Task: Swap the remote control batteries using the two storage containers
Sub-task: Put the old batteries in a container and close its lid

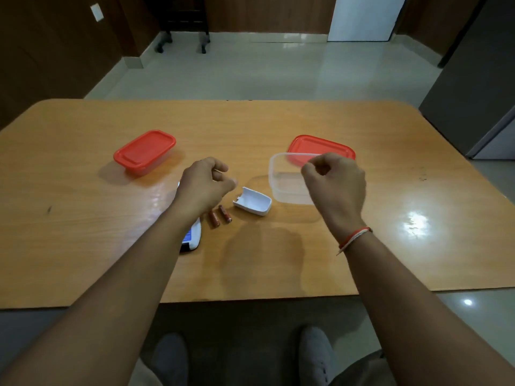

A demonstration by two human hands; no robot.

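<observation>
Two brown batteries (219,216) lie side by side on the wooden table (83,218). A white battery cover (252,203) rests to their right, hollow side up. The white remote (192,236) lies partly hidden under my left forearm. My left hand (204,185) hovers above the remote and batteries, with fingers loosely curled and nothing in it. My right hand (335,188) hangs over the near right of an open clear container (278,176) that looks empty, its fingers curled in with nothing visible in them. The container's red lid (320,147) lies just behind it. A second container with a red lid (145,151) stands closed at left.
The table's front edge runs close to my knees. Bare tabletop lies at the far left and far right. A chair base on castors (182,41) stands on the tiled floor beyond the table, and a grey cabinet (473,93) stands to the right.
</observation>
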